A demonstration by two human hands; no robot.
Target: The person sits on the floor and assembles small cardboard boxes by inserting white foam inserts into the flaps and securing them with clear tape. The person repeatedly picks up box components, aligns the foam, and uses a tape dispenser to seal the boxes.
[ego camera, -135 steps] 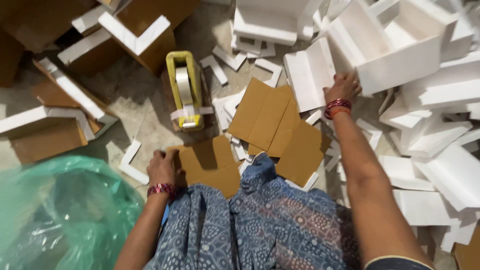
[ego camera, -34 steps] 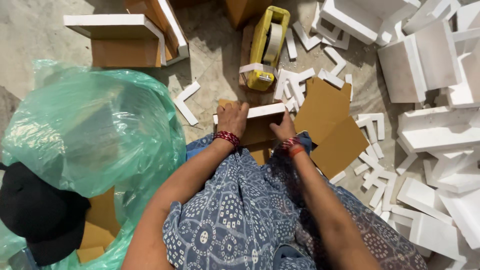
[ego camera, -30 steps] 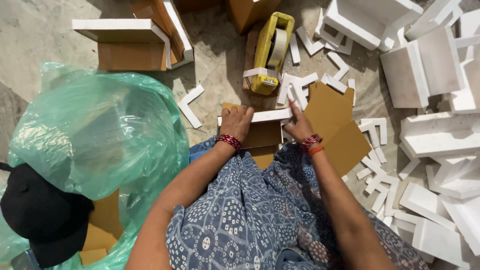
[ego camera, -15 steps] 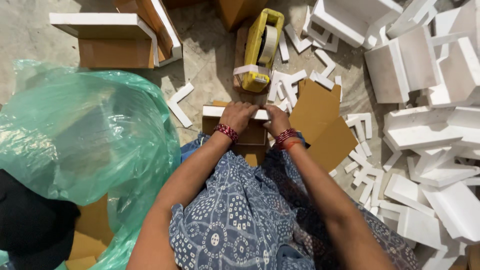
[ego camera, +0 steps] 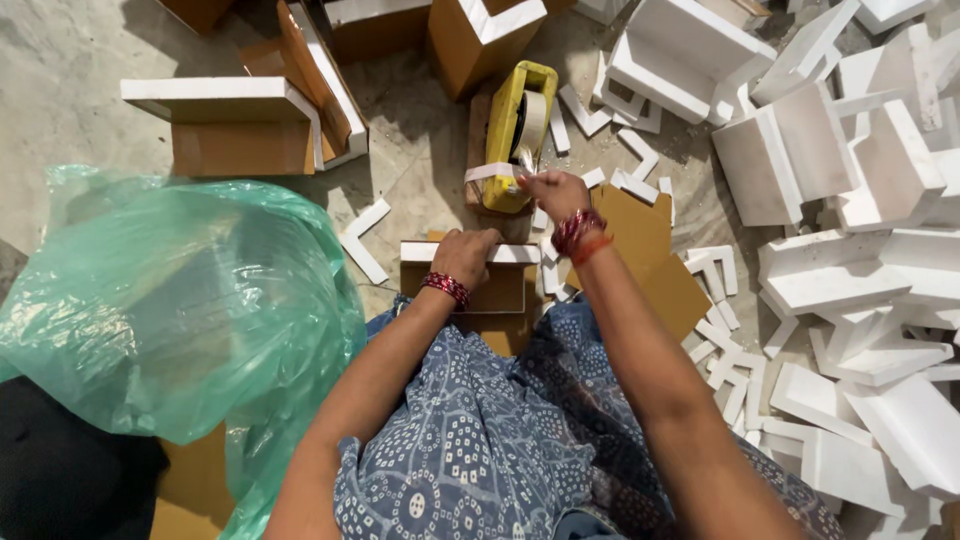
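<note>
A small brown cardboard box with white foam edging (ego camera: 470, 275) sits on the floor in front of the knees. Similar foam-lined brown boxes (ego camera: 245, 125) lie at the far left, more (ego camera: 480, 30) at the top edge. A green plastic bag (ego camera: 165, 310) bulges at left.

Even, bright daylight falls on the scene, with soft shadows pooling beside the cardboard boxes (ego camera: 240, 130) beyond the hands. The white foam pieces (ego camera: 850, 200) to the right of the hands are close to overexposed and lose surface detail. The green plastic bag (ego camera: 170, 300) to their left shows glossy highlights. Focus is sharp at centre; wide-angle stretching bends the frame edges, and the forearms nearest the camera look slightly soft.
</note>
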